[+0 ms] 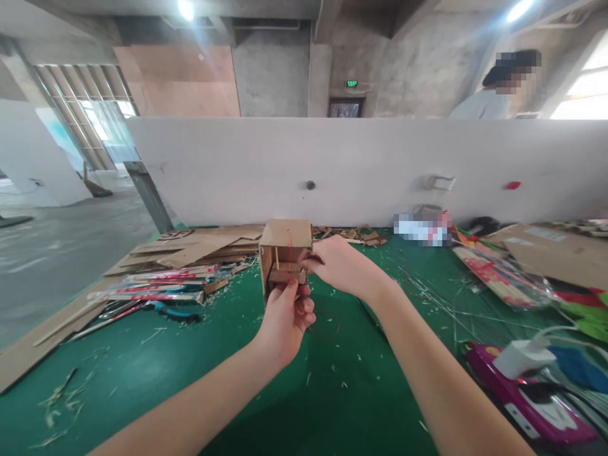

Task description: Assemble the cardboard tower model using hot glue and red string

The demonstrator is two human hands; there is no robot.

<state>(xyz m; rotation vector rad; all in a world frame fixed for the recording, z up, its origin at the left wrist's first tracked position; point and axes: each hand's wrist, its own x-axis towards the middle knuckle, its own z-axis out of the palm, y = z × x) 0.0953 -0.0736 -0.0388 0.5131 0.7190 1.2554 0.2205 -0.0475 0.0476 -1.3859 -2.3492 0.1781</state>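
Note:
A small cardboard box model with an open front is held above the green table. My left hand grips its lower edge from below. At the box's right side, my right hand pinches a small part next to a thin red thread that runs down the front. A loop of red thread hangs below the hands. Inside the box a small cardboard shelf shows.
Cardboard sheets and packs of sticks lie at left with pliers. Coloured packets, a white charger and a pink device sit at right. A white partition backs the table; another person stands behind it.

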